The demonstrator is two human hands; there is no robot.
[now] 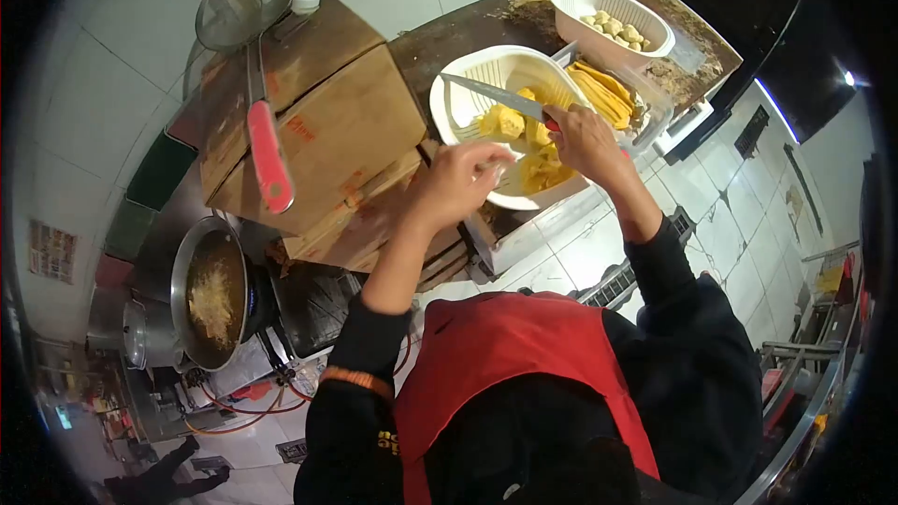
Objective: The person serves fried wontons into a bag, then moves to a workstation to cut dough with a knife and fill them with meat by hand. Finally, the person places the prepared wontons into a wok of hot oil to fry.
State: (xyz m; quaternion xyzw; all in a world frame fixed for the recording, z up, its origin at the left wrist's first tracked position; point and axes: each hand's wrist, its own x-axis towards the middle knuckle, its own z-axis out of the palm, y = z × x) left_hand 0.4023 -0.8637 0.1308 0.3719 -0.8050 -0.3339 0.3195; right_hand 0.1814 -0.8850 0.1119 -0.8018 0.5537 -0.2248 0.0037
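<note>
My right hand [587, 142] grips a kitchen knife [500, 95] by its red handle, the blade lying across the top of a white slotted basket [447, 112] and pointing left. Inside the basket are yellow food chunks [505, 122] and thin yellow pieces that look like peel [543, 171]. My left hand [456, 185] hovers at the basket's near left rim, fingers curled and apart from the thumb, with nothing visible between them. Beside the basket on the right, a clear plastic container [655, 103] holds long yellow slices [601, 93].
Another white basket [572, 2] with pale round pieces stands farther back. Cardboard boxes [327, 131] are at left, with a red-handled strainer [271, 159] over them. Lower left, food fries in a wok of oil [210, 295] beside a lidded pot [150, 332].
</note>
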